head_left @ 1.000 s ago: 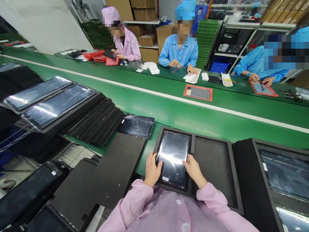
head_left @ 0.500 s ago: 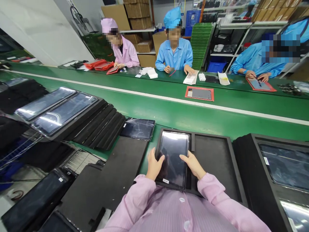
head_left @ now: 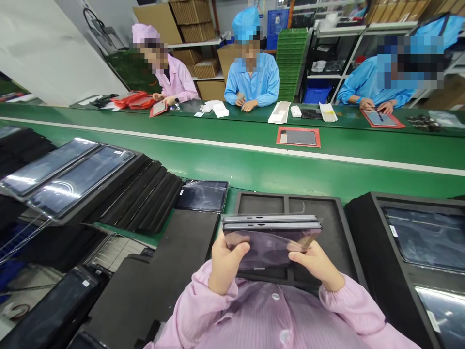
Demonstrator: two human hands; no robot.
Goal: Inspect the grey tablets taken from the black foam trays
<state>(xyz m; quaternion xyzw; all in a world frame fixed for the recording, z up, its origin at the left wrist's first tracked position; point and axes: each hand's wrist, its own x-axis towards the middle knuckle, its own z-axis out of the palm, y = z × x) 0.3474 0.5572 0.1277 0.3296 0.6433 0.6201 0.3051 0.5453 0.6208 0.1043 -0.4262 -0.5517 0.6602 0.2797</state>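
A dark tablet (head_left: 271, 241) in a clear film is lifted off the black foam tray (head_left: 337, 228) and held crosswise, tilted toward me, its grey top edge showing. My left hand (head_left: 225, 264) grips its left end, thumb on the screen. My right hand (head_left: 317, 264) grips its right end the same way. Both tray compartments below it are bare.
Stacks of black foam trays with tablets (head_left: 78, 177) sit at left, more at right (head_left: 423, 237). A loose tablet (head_left: 203, 195) lies by the green conveyor belt (head_left: 254, 165), which carries a red tray (head_left: 298, 137). Three workers sit across the belt.
The tablet has been raised out of the tray's left compartment and turned from lengthwise to crosswise, with both hands moving to its ends. The view has tilted up slightly.
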